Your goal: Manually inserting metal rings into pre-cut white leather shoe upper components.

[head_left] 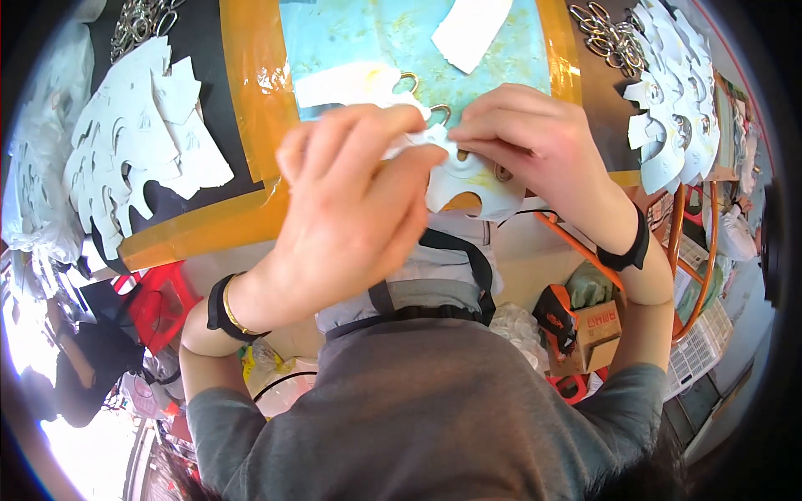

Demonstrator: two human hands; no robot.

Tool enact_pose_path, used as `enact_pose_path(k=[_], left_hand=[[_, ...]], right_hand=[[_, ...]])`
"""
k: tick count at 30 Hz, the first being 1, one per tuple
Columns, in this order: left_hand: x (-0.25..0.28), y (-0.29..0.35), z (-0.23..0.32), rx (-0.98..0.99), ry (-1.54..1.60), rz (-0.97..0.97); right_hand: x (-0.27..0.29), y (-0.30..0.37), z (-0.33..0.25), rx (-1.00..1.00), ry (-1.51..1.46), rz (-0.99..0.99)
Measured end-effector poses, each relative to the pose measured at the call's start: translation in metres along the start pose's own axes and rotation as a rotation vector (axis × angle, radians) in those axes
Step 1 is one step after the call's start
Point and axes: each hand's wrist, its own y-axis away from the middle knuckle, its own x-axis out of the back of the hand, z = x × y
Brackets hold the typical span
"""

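Observation:
Between my two hands lies a white cut-out piece [480, 194] of thin sheet material, with rounded notches, holes and yellowish smears. A metal ring [443, 110] sits at its upper end, partly covered by my fingers. My left hand [347, 188], slightly blurred, is closed, thumb and fingertips pinching the piece's tab beside the ring. From the other side my right hand [535, 138] pinches the piece just below the ring. Behind my left fingers a second white piece [347, 84] rests on the blue work surface [368, 42], with another metal ring [408, 82] at its end.
A white strip [472, 33] lies at the far side. Stacked white cut-outs [125, 138] are on the left, more cut-outs [677, 100] on the right. Metal rings [606, 37] are heaped at the far right, others [144, 25] far left. Orange tape [200, 225] borders the surface.

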Motion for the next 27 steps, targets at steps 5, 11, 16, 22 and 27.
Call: enact_pose_path(k=[5, 11, 16, 22, 27], left_hand=[[0.000, -0.006, 0.005, -0.103, -0.212, -0.094], [0.005, -0.014, 0.015, -0.063, -0.235, -0.232], [0.008, -0.019, 0.014, 0.007, -0.246, -0.243], [0.003, -0.022, 0.012, -0.037, -0.261, -0.220], [0.007, -0.040, 0.001, -0.040, -0.111, -0.121]], right_hand=[[-0.001, 0.000, -0.013, -0.266, -0.253, 0.054], [0.002, 0.015, -0.011, -0.120, -0.137, 0.151], [0.004, 0.050, -0.017, -0.150, -0.038, 0.394], [-0.034, 0.095, -0.047, -0.591, -0.251, 0.670], [-0.060, 0.112, -0.056, -0.730, -0.416, 0.627]])
